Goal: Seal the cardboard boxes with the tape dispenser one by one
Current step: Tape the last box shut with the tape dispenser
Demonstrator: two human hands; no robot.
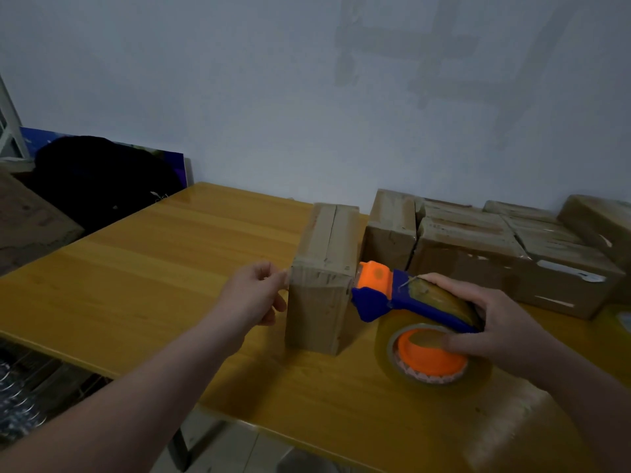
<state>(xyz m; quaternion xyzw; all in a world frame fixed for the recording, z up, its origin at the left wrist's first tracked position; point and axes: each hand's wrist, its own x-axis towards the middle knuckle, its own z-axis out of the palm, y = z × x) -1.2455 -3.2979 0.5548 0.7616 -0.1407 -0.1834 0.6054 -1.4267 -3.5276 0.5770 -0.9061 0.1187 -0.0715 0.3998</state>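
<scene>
One box [322,278] is stood on end mid-bench [153,285]. The left hand [254,295] is set at its 9 o'clock side, fingertips touching the upper edge; whether anything is pinched cannot be told. The dispenser [409,302] is gripped by the right hand [491,322] at the box's 3 o'clock, fingers curled round handle and roll [433,356], orange head set against the box's right face near the top. Other boxes [495,254] are packed together at 2 o'clock by the wall. A dark bag [102,186] is seen at 10 o'clock, off the bench.

Left hand [254,295] steadies box [321,285]; right hand [491,322] presses dispenser [392,295]
</scene>
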